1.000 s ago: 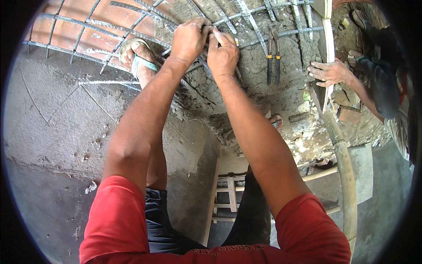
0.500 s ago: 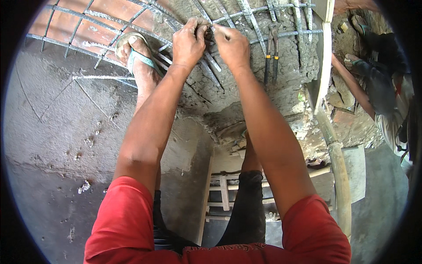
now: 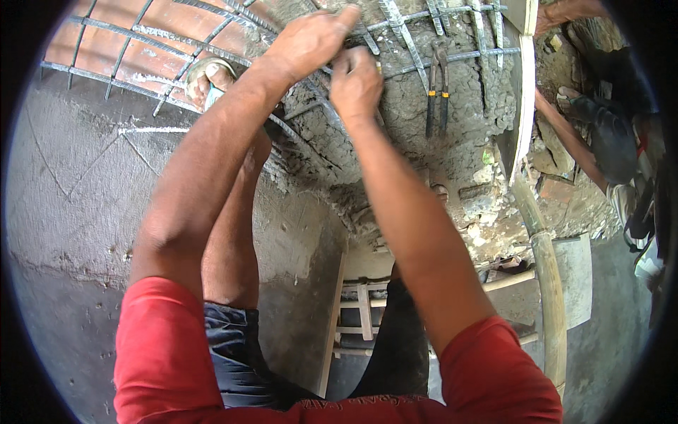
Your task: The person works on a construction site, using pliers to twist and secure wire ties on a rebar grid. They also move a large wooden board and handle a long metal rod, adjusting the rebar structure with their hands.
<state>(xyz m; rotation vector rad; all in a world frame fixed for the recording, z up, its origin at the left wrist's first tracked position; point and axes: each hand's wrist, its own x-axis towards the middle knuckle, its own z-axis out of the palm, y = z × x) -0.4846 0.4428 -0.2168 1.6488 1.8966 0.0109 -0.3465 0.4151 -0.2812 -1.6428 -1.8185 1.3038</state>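
Both my hands are at the steel rebar grid point(image 3: 402, 35) near the top of the view. My left hand point(image 3: 314, 41) reaches over the bars, its fingers pointing right and smeared by motion; what they hold, if anything, does not show. Just below and to its right, my right hand point(image 3: 357, 83) is closed, fingers curled in, over the bars and rough concrete; anything in it is hidden. To the right of that hand, pincers point(image 3: 438, 92) with dark handles and yellow bands lie against the grid, jaws up.
My sandalled foot point(image 3: 210, 79) rests by the grid at left. Rough grey concrete point(image 3: 466, 92) lies under the bars, beside a wooden board point(image 3: 524, 99). A bamboo pole point(image 3: 545, 283) and a wooden ladder-like frame point(image 3: 364, 311) stand lower down. Another person's arm point(image 3: 572, 138) shows at far right.
My hands were side by side with fingertips nearly together; the left has since moved up and right, the right lower and slightly left. My left knee has come into view.
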